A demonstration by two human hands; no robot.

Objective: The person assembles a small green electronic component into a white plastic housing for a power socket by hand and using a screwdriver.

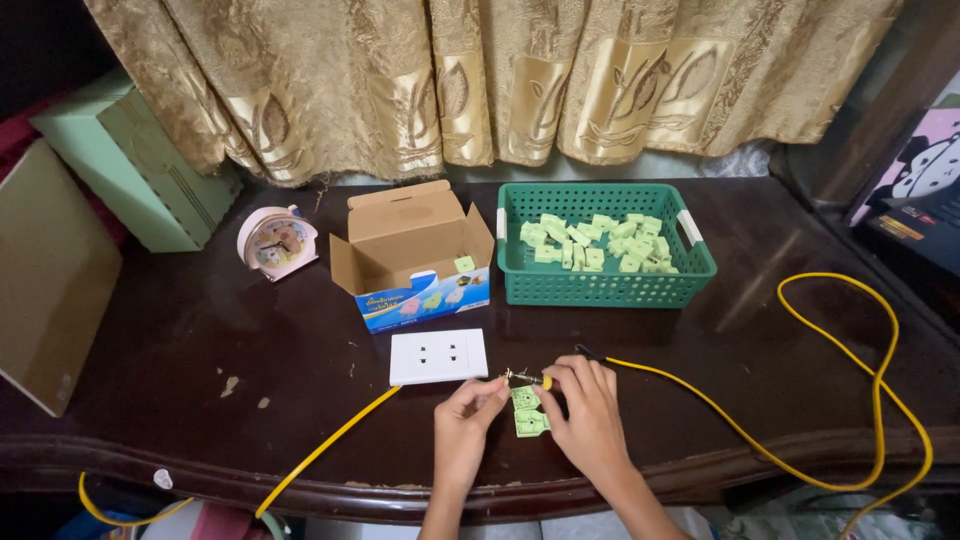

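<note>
Near the front edge of the dark wooden table (pixel 760 330), a little right of its middle, both hands meet over a small light green plastic part (pixel 528 412). The left hand (pixel 466 425) pinches the stripped end of the yellow cable (pixel 330 445) with thumb and forefinger pressed together, just at the upper left side of the part. The right hand (pixel 588 415) is curled around the part from the right, its fingers closed on it and on the yellow tip beside it. The part lies between the two hands, touching both. A white socket plate (pixel 438 356) lies just behind the left hand. Further back stand an open cardboard box (pixel 412 250) and a green basket (pixel 606 287) filled with more green pieces (pixel 590 243). A small pink clock (pixel 276 241) stands toward the rear left corner.
</note>
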